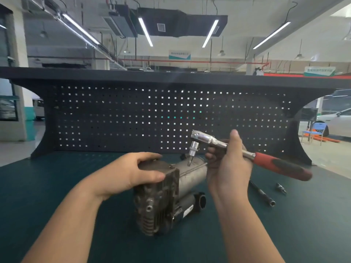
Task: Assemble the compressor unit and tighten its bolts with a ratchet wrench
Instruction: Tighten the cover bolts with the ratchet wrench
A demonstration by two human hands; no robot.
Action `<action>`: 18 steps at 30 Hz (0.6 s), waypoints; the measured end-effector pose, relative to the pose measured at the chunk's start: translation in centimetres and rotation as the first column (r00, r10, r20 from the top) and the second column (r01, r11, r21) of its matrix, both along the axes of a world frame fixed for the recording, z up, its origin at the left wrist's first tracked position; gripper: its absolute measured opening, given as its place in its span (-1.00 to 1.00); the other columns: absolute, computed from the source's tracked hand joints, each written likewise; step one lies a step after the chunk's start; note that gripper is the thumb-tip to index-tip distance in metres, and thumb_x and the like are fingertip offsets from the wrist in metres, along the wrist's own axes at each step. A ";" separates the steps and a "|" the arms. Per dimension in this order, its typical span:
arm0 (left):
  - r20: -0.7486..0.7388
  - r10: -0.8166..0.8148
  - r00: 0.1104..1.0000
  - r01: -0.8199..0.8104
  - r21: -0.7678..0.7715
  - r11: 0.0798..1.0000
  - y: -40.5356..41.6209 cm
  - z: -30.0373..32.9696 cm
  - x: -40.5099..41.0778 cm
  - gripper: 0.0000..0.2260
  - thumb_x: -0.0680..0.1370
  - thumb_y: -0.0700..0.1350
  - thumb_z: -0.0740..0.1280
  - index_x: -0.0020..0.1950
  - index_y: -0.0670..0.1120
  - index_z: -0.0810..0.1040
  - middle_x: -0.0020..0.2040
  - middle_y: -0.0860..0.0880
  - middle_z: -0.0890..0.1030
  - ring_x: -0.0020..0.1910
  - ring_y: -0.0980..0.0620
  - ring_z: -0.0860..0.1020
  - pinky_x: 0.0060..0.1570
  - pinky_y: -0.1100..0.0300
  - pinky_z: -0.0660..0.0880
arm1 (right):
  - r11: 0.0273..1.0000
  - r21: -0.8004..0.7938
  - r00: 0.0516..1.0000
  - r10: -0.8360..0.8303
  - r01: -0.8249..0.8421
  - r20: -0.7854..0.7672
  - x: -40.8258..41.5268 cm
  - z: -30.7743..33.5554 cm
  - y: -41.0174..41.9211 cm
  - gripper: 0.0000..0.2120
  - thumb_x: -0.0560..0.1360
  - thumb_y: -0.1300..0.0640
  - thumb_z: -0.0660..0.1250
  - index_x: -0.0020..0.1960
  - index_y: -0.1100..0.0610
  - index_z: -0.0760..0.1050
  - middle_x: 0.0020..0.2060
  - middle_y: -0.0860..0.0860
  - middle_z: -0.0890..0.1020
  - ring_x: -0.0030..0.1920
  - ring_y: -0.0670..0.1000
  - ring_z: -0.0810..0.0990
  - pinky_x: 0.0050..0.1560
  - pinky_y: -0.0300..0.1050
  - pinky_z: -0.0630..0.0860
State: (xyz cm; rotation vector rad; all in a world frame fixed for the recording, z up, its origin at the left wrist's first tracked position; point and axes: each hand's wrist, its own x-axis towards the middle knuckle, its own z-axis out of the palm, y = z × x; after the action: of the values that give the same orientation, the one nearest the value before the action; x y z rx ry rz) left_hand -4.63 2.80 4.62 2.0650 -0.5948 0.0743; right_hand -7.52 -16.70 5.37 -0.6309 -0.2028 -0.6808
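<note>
A grey, worn compressor unit [165, 198] lies on the dark green bench top [57, 186], its finned end toward me. My left hand [133, 171] grips the top of its near end block. My right hand [228, 164] holds the chrome shaft of a ratchet wrench [209, 140] with a red and black handle [281, 166] sticking out to the right. The wrench's head is raised, and its bit [190, 159] points down at the compressor's silver cylinder, close to the surface; whether it touches I cannot tell.
A black extension bar [263, 194] and a small socket bit [281, 188] lie on the bench to the right of my right hand. A black pegboard back panel [133, 114] rises behind the bench. A blue chair [317, 131] and a white car stand beyond at right.
</note>
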 end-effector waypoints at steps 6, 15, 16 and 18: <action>-0.145 -0.344 0.928 0.356 0.071 0.932 1.6 2.0 2.6 -0.30 0.19 -0.01 0.45 0.34 -0.01 0.44 0.33 0.06 0.54 0.32 0.13 0.51 0.27 0.24 0.44 | 0.960 -0.013 0.960 0.281 -0.281 0.006 0.9 -0.7 1.7 -0.84 0.53 0.15 0.35 -0.19 0.09 0.42 -0.47 -0.03 0.58 -0.48 -0.11 0.56 -0.47 -0.32 0.48; -0.202 -0.210 0.957 0.203 -0.056 0.978 0.7 1.5 4.4 -0.73 0.54 -0.10 0.35 0.21 -0.13 0.59 0.19 -0.09 0.65 0.11 0.02 0.61 0.18 0.16 0.51 | 0.933 -0.018 0.934 0.359 -0.359 -0.004 1.4 -1.4 2.6 -0.84 0.42 0.10 0.40 -0.16 0.10 0.43 -0.42 -0.02 0.61 -0.43 -0.11 0.60 -0.41 -0.33 0.52; -0.097 -0.109 0.989 0.106 -0.031 0.994 0.5 1.6 4.1 -0.81 0.59 -0.10 0.31 0.13 -0.09 0.65 0.12 -0.02 0.68 0.09 0.07 0.62 0.12 0.26 0.51 | 0.930 -0.001 0.930 0.367 -0.367 -0.007 1.5 -1.4 2.6 -0.85 0.44 0.10 0.40 -0.12 0.11 0.45 -0.41 -0.01 0.61 -0.43 -0.11 0.60 -0.41 -0.33 0.52; 0.173 0.151 0.973 -0.140 -0.074 0.987 0.1 1.5 3.1 -0.74 0.62 -0.12 0.24 -0.09 0.01 0.72 -0.02 0.17 0.70 0.07 0.26 0.60 0.00 0.42 0.43 | 0.922 0.032 0.923 0.385 -0.385 -0.010 1.6 -1.4 2.5 -0.83 0.44 0.10 0.40 -0.05 0.14 0.47 -0.39 0.00 0.61 -0.42 -0.11 0.59 -0.41 -0.33 0.52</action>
State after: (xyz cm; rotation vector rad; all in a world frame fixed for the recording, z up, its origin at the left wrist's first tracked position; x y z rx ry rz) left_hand -1.56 2.94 6.11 2.0529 -0.5417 0.3616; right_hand -5.88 -14.20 3.98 -0.5466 -0.2927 -0.2975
